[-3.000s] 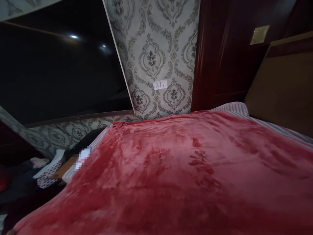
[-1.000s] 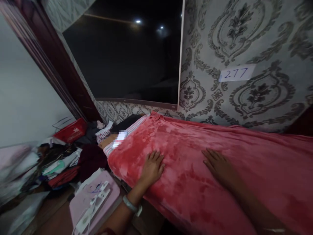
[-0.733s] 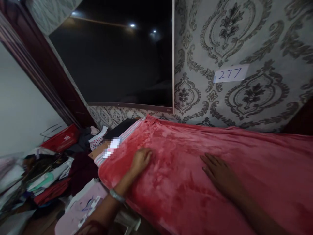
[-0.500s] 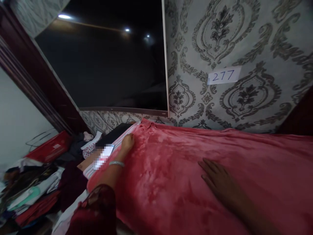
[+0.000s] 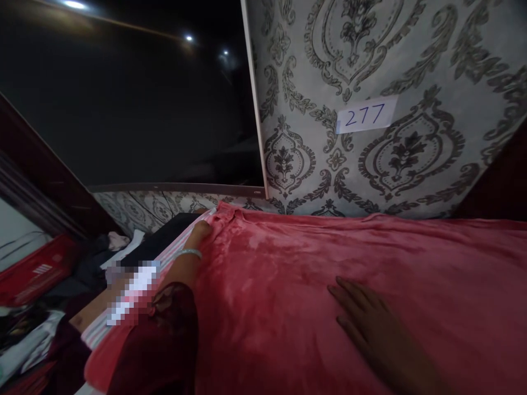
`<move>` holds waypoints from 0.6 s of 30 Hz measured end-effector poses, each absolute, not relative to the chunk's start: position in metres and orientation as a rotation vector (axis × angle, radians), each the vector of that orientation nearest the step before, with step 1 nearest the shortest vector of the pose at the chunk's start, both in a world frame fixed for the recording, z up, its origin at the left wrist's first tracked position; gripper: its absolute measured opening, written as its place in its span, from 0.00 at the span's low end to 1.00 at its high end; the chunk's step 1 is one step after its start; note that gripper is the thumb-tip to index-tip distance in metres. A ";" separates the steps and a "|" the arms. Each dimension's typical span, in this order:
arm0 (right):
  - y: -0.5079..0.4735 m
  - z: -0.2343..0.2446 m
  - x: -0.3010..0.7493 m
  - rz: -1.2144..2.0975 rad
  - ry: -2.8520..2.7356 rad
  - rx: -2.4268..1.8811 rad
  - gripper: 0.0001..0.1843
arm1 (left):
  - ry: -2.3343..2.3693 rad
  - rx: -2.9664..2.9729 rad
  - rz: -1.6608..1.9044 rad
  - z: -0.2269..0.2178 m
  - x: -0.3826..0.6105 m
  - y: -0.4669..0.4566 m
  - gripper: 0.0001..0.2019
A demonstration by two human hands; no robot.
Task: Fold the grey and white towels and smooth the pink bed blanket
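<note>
A red plush blanket (image 5: 280, 285) lies spread over a raised surface and reaches back to the wall. Near its far left corner, my left hand (image 5: 201, 230) is closed on the blanket's left edge, where the cloth bunches into small folds; its fingertips are hidden. A striped cloth (image 5: 175, 255) shows from beneath that edge. My right hand (image 5: 368, 318) rests palm down on the blanket's right part, fingers stretched out and slightly apart, holding nothing.
A large dark television (image 5: 164, 109) hangs on the patterned wall, beside a paper label reading 277 (image 5: 366, 115). On the left are a blurred-out item (image 5: 138, 288), a red box or bag (image 5: 37, 271) and heaped clothes (image 5: 28, 345).
My left hand has moved farther toward the blanket's far left corner, still closed on the edge. My right hand stays flat on the blanket. The view has shifted to the right.
</note>
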State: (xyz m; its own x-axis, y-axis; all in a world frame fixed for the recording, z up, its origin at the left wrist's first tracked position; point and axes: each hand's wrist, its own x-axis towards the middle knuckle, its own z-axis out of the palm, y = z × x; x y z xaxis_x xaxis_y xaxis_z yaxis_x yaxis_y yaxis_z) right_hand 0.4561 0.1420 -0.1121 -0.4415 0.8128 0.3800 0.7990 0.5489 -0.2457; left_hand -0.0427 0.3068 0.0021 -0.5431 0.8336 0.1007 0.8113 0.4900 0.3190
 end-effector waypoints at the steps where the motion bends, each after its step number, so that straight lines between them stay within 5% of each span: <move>1: 0.142 -0.112 0.457 0.052 -2.339 -1.298 0.27 | 2.640 1.435 0.464 0.001 -0.042 0.311 0.18; 9: 0.141 -0.114 0.458 0.003 -2.342 -1.286 0.27 | 2.728 1.376 0.628 0.000 -0.040 0.318 0.14; 18: 0.137 -0.107 0.455 0.062 -2.332 -1.362 0.26 | 2.746 1.433 0.900 -0.008 -0.020 0.325 0.21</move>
